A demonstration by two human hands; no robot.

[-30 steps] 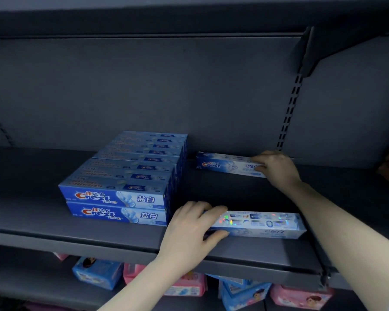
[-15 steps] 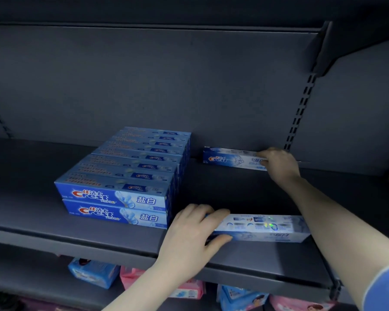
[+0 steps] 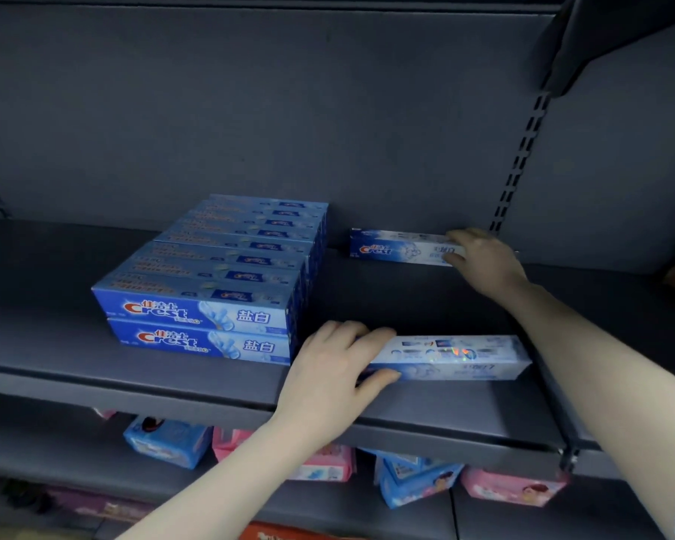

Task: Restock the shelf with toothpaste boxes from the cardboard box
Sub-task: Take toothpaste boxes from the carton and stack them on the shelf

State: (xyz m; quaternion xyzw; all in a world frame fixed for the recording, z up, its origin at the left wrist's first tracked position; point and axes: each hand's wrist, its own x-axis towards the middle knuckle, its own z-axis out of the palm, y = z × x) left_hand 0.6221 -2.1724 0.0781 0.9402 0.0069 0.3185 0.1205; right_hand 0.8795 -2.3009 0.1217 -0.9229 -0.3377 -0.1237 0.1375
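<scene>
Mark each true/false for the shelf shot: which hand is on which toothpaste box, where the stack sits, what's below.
1. The left hand grips the front pale box. True.
2. The right hand hangs free. False: it holds the rear box by the back panel.
3. The dark blue stack is one layer high. False: two layers show.
4. The stack stands left of both pale boxes. True.
5. The lower shelf holds pink and blue packs. True.

On the lower shelf [image 3: 75, 457], blue packs [image 3: 166, 446] and pink packs [image 3: 513, 487] with pictures on them lie in a loose row. Nearer still, at the bottom edge, sits something red [image 3: 285, 533], too cut off to identify. A slotted upright strip [image 3: 517, 165] runs up the grey back panel [image 3: 250, 111] at far right.
</scene>
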